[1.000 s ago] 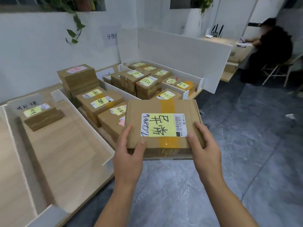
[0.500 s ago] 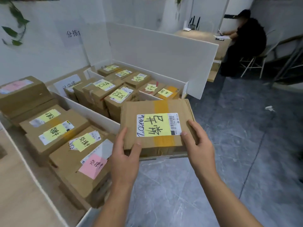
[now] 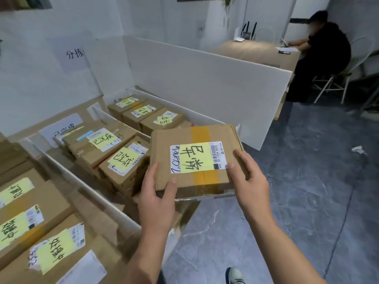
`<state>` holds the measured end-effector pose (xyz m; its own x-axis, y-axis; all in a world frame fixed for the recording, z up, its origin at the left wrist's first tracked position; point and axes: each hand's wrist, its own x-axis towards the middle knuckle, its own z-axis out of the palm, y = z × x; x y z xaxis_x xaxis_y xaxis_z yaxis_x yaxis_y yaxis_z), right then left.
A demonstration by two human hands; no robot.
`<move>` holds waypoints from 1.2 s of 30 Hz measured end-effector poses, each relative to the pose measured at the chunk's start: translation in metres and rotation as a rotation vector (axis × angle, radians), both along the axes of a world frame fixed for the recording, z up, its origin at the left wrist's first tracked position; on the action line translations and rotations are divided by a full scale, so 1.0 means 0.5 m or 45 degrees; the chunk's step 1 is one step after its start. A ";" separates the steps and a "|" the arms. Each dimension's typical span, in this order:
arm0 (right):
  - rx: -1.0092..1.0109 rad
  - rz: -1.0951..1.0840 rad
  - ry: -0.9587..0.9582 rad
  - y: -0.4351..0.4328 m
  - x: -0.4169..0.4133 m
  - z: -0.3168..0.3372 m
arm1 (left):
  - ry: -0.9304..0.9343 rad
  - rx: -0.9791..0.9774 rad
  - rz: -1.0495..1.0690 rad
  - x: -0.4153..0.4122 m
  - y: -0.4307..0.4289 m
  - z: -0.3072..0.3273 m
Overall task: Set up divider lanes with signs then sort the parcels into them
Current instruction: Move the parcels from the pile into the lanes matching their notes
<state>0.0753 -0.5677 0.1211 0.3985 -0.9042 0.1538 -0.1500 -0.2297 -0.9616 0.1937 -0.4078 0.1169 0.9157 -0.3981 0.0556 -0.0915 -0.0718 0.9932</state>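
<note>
I hold a flat cardboard parcel (image 3: 196, 140) with a yellow handwritten note and a strip of yellow tape, level above the near end of the farthest lane. My left hand (image 3: 158, 199) grips its near left corner and my right hand (image 3: 249, 181) its right edge. White divider boards (image 3: 86, 187) split the wooden table into lanes. The far lane holds parcels with yellow notes (image 3: 162, 121). The middle lane holds stacked parcels (image 3: 121, 160). The near left lane holds more labelled parcels (image 3: 51, 249). A paper sign (image 3: 61, 128) stands at the head of the middle lane.
A tall white board (image 3: 205, 89) walls off the far side of the lanes. Another sign (image 3: 73, 56) hangs on the wall. A person in black (image 3: 326, 50) sits at a desk at the back right. Grey floor lies to the right; my shoe (image 3: 235, 275) shows below.
I have moved right along the table with the parcel in both hands. The middle and far lanes are closer; the empty left lane has left the view.
</note>
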 end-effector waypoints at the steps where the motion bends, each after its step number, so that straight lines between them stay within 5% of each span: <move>1: -0.002 0.035 -0.011 -0.039 0.019 -0.003 | 0.010 -0.020 0.031 0.009 -0.034 -0.002; 15: -0.002 0.566 0.155 -0.497 0.276 -0.001 | 0.077 -0.035 0.462 0.132 -0.410 -0.030; 36: 0.115 0.831 0.361 -0.682 0.569 -0.111 | 0.098 0.333 0.698 0.317 -0.589 -0.109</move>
<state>0.3600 -0.9089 0.0655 0.8758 -0.4723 -0.0998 -0.2561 -0.2793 -0.9254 0.3522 -0.7025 0.0622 0.9885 0.1408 -0.0546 0.0990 -0.3309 0.9385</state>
